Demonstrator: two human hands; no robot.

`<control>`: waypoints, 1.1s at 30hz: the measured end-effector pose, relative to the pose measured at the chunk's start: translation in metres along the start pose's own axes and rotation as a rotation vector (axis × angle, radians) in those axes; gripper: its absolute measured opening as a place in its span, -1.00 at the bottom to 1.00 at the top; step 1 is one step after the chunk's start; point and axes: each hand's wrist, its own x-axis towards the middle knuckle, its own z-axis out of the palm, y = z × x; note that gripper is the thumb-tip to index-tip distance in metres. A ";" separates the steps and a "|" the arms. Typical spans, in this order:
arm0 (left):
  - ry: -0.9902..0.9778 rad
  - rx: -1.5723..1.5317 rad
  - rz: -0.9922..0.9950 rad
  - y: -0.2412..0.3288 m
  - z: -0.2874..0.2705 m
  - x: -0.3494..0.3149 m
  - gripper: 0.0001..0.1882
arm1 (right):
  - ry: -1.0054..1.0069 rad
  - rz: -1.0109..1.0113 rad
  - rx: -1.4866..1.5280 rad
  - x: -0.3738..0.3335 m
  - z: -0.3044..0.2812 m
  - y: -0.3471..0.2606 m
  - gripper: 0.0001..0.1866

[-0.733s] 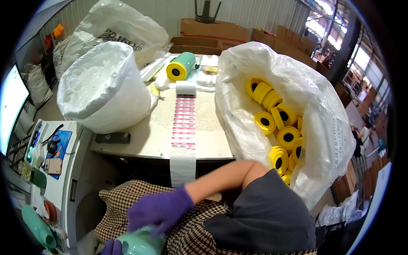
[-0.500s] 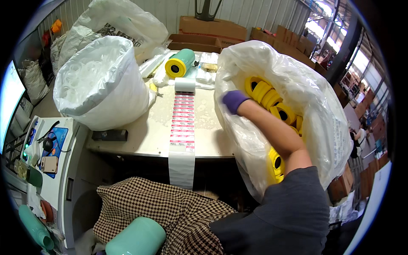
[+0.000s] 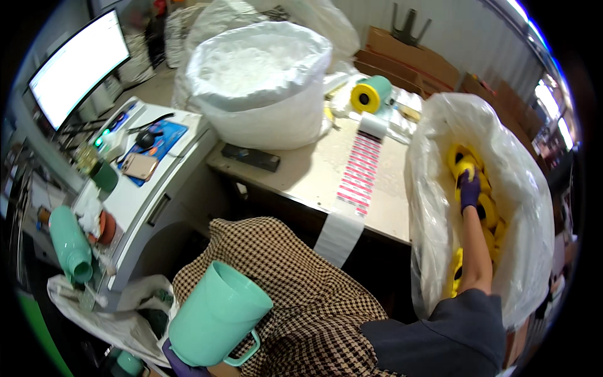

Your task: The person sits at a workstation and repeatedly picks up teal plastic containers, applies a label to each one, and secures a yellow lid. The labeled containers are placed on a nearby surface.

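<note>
Far right, inside the clear plastic bag (image 3: 433, 207): right hand (image 3: 468, 191) in a purple glove, reaching down among the yellow rolls (image 3: 487, 210), fingers curled onto one yellow roll (image 3: 465, 168) near the top of the pile. Seems to be closing on it, though cannot tell whether truly gripped or only touched. Forearm bare, running from a dark sleeve (image 3: 440, 339) at the near right up into the bag's open mouth.

Near, at the bottom edge: left hand (image 3: 182, 363), also gloved in purple, mostly hidden under a mint-green plastic jug (image 3: 217, 317). Fingers closed on the jug from below, jug tilted with its open mouth pointing up and to the far side, handle toward the near right. Resting against a brown checked cloth (image 3: 295, 283) over the lap.

Just left of the bag, on the beige table (image 3: 308, 176): long strip of pink-and-white labels (image 3: 359, 173) running from far to near and hanging off the near edge. At its far end, a label roll (image 3: 370, 95) with yellow face and green body. Further left, a large white sack (image 3: 264, 81) filled with white material, and a small black box (image 3: 251, 157) near its base.

Far left: lit monitor (image 3: 75, 69), blue mat (image 3: 154, 138) with a phone (image 3: 139, 166) on a white desk, and a mint-green bottle (image 3: 68, 242) lying nearer.
</note>
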 end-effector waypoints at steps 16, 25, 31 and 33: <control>0.228 0.123 0.111 0.053 0.026 0.008 -0.72 | -0.851 -0.939 1.499 -0.326 0.037 -0.469 -0.27; 0.285 -0.095 0.014 0.044 0.041 0.008 -0.72 | -0.784 -1.003 1.545 -0.332 0.035 -0.446 -0.29; 0.318 0.150 0.124 0.094 0.034 -0.001 -0.62 | -0.975 -0.646 1.587 -0.347 0.029 -0.433 -0.42; 0.402 0.038 0.152 0.113 0.042 -0.011 -0.63 | -1.359 -0.364 1.432 -0.359 0.029 -0.427 -0.45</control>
